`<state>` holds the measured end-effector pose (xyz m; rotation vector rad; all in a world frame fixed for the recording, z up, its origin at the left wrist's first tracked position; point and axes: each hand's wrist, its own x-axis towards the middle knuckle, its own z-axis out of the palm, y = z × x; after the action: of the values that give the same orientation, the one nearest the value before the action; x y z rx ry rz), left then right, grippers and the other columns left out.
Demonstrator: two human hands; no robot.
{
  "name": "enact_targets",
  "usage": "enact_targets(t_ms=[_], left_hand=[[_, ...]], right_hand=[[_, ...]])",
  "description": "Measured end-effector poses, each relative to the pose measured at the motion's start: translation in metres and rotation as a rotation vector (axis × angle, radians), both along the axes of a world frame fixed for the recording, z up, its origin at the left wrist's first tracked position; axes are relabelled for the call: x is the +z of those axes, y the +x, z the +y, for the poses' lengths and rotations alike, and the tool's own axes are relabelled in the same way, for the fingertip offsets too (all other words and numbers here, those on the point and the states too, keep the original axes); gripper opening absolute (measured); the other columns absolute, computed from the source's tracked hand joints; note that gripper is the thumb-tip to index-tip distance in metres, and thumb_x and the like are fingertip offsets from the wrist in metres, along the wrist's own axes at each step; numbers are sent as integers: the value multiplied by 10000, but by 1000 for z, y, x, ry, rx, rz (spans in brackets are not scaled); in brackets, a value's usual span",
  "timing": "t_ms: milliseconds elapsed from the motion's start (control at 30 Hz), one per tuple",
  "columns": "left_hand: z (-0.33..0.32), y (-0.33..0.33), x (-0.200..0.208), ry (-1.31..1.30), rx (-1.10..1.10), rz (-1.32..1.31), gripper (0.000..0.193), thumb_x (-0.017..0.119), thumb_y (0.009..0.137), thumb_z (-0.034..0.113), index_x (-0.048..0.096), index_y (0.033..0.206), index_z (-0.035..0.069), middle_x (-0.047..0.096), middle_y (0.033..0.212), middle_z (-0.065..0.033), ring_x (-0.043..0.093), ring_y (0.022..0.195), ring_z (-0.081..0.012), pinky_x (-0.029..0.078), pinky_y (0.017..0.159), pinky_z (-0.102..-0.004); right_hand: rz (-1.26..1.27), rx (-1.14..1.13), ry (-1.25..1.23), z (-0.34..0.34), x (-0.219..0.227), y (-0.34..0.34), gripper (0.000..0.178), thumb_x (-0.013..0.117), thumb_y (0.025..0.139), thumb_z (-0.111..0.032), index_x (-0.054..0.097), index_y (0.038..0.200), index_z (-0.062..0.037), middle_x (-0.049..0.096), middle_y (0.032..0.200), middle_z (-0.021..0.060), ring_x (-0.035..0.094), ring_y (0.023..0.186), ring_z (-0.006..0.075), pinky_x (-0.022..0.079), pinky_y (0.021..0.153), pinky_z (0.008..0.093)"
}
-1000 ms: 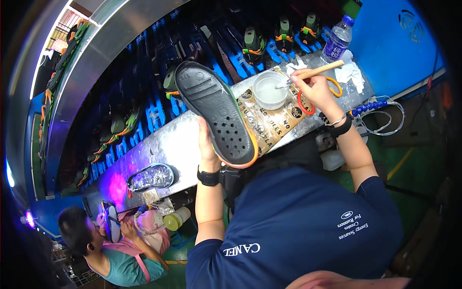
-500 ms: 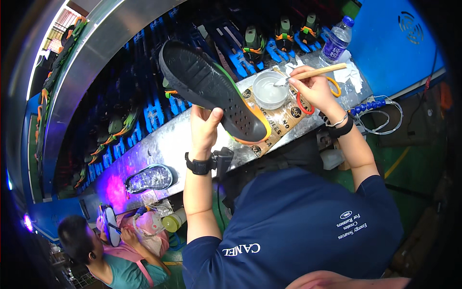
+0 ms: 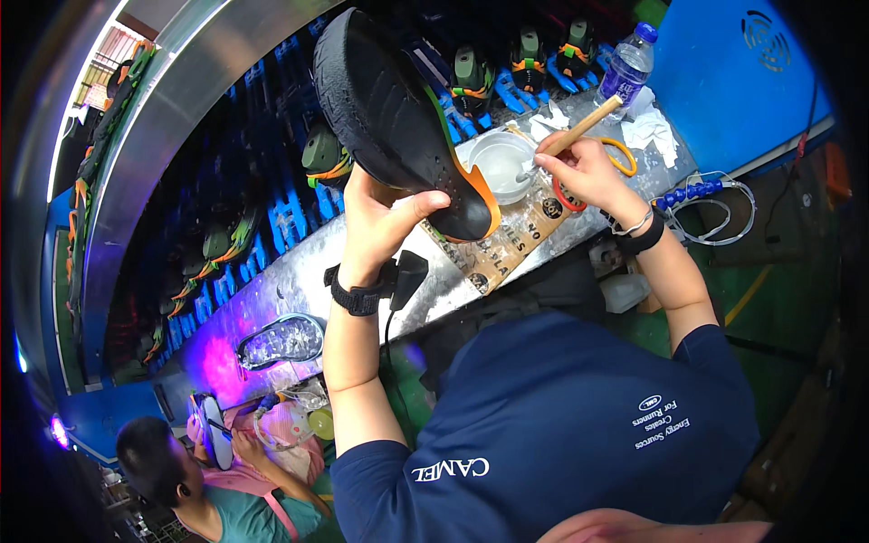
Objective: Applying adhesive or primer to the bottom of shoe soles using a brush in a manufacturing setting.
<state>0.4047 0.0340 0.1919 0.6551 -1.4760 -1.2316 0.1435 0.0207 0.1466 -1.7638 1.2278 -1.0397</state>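
Note:
My left hand (image 3: 385,217) grips a black shoe sole (image 3: 389,118) by its middle, thumb pressed on the inner face. The sole has a green and orange edge and small holes at its near end. In my right hand (image 3: 587,172) is a brush (image 3: 587,127) with a light wooden handle, held between thumb and fingers. The brush's lower end is over or in a clear bowl (image 3: 500,185) of cloudy liquid; its bristles are hard to make out. Scissors with red and orange handles (image 3: 621,156) lie partly hidden behind my right hand.
The metal bench (image 3: 434,285) carries a printed brown sheet (image 3: 507,249), a capped bottle (image 3: 626,68) and crumpled tissue (image 3: 650,131). Another sole (image 3: 282,342) lies farther left. Behind the bench run blue racks with green and orange shoes (image 3: 472,81). At lower left, a co-worker (image 3: 195,480) handles a sole.
My left hand has shifted slightly left, with the sole raised and tilted more edge-on. The brush handle now stands steeper over the bowl.

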Motion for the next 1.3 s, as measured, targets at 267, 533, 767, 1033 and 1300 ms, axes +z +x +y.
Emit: enact_targets(t_ms=[267,533,767,1033,1300], left_hand=[[-1,1,-1,11,13,-22,547,691,639,-4,388,1094,-21,545,991,-132,557,897,-211,456,798,-335],[-4,1,9,-9,4,-99,555,712,624,16,401,1083,-15,556,972,-120,557,895,-197,447,797,-325],[0,-3,18,-28,-10,-75,560,719,615,17,406,1078,-15,558,976,-120,557,894,-196,448,798,-323],[2,-5,22,41,-56,-36,541,707,625,3,407,1074,-21,560,962,-121,563,876,-197,453,792,-325],[5,0,29,-166,64,-134,416,723,607,17,504,958,-21,600,875,-96,581,808,-165,457,752,-287]], right_hand=[[13,34,35,-3,-6,-5,177,577,771,-151,560,810,20,555,662,23,499,596,64,412,553,213],[-397,87,-63,22,24,7,121,591,750,-38,556,859,1,544,755,14,482,633,39,393,552,171],[-291,196,-15,30,29,15,87,591,736,-6,564,819,0,543,745,4,465,617,24,366,526,158],[-228,243,-302,21,45,24,103,585,717,15,567,819,7,569,776,68,540,677,113,424,587,218],[-204,234,-263,31,34,15,99,586,716,11,568,814,10,572,780,70,534,657,105,420,580,214]])
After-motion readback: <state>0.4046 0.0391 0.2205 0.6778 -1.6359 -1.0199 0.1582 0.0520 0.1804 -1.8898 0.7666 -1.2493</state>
